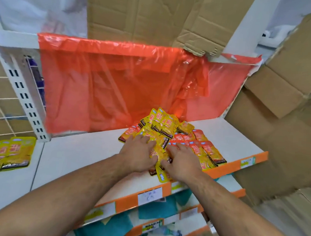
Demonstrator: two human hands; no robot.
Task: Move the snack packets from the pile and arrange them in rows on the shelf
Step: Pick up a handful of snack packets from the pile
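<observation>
A pile of yellow snack packets [161, 126] lies on the white shelf [80, 155], right of its middle. Red packets [206, 149] lie overlapped in a row to the pile's right, reaching the front edge. My left hand [139, 153] rests on the pile's near left side with its fingers spread over yellow packets. My right hand [180, 164] lies on the pile's near right side, fingers curled over yellow packets between the two hands. Whether either hand has a packet pinched is hidden. More yellow packets [8, 151] lie in a row on the neighbouring shelf at far left.
An orange plastic sheet [117, 83] hangs across the back of the shelf. Cardboard boxes [277, 106] stand to the right and flattened cardboard [147, 16] above. The shelf's orange front edge [235, 165] carries price labels. Lower shelves with teal items [157, 208] sit below.
</observation>
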